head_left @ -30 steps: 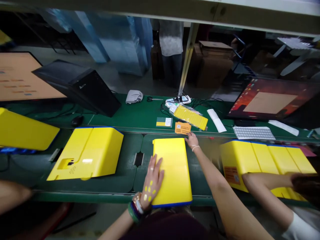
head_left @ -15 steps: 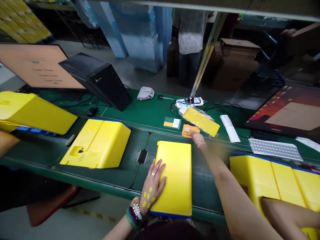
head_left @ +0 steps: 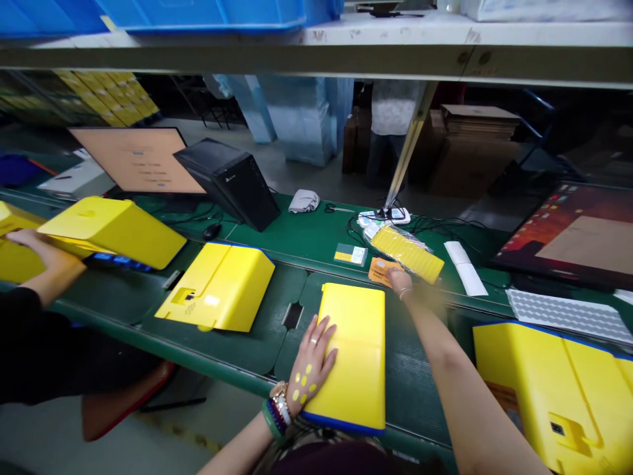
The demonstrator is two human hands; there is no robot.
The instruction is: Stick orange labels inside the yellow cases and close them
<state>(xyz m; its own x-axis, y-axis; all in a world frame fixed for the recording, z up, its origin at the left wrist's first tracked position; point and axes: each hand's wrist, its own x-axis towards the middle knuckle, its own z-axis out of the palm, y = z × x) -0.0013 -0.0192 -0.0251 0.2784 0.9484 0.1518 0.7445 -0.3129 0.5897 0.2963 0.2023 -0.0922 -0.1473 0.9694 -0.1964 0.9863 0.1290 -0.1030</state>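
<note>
My left hand (head_left: 312, 359) lies with its fingers spread on the left side of a yellow casing (head_left: 359, 349) with a blue edge. Several small yellow oval stickers (head_left: 304, 382) are on the back of that hand. Farther out, my right hand (head_left: 398, 278) is closed with its fingertips at the right end of some orange printed cards (head_left: 380, 270), gripping an edge there. Right behind the cards lies a clear bag of yellow strips (head_left: 408, 252). A small clear packet with yellow and white labels (head_left: 350, 254) sits to their left.
Another yellow casing (head_left: 217, 284) stands left on the green conveyor (head_left: 262, 343), one more (head_left: 544, 382) at right. A co-worker's hand (head_left: 30, 241) touches a casing far left. Behind are a black computer tower (head_left: 237, 185), scissors (head_left: 336, 208) and a monitor (head_left: 568, 231). A shelf (head_left: 395, 56) crosses above.
The view has tilted up and turned left, bringing the shelf with blue bins and the co-worker's hand into sight. My left hand stays on the casing, my right hand at the orange cards.
</note>
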